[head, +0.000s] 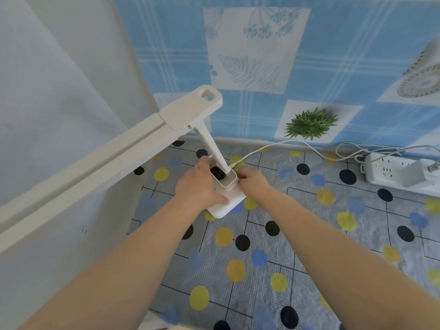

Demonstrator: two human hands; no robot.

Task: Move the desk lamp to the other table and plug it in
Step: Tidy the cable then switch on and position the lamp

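A white desk lamp (228, 201) stands on a table covered by a dotted cloth (297, 246). Its thin stem rises to a long flat head (100, 160) that reaches toward the lower left. My left hand (197, 184) grips the left side of the lamp's base and pen holder. My right hand (252, 182) holds the right side of the base. A white cable (273, 145) runs from the back of the base to the right, toward a white power strip (392, 172).
The power strip lies at the table's far right with a white adapter (415, 173) plugged in and looped cables behind it. A blue patterned cloth (309, 67) hangs behind the table. A grey curtain (59, 91) hangs on the left.
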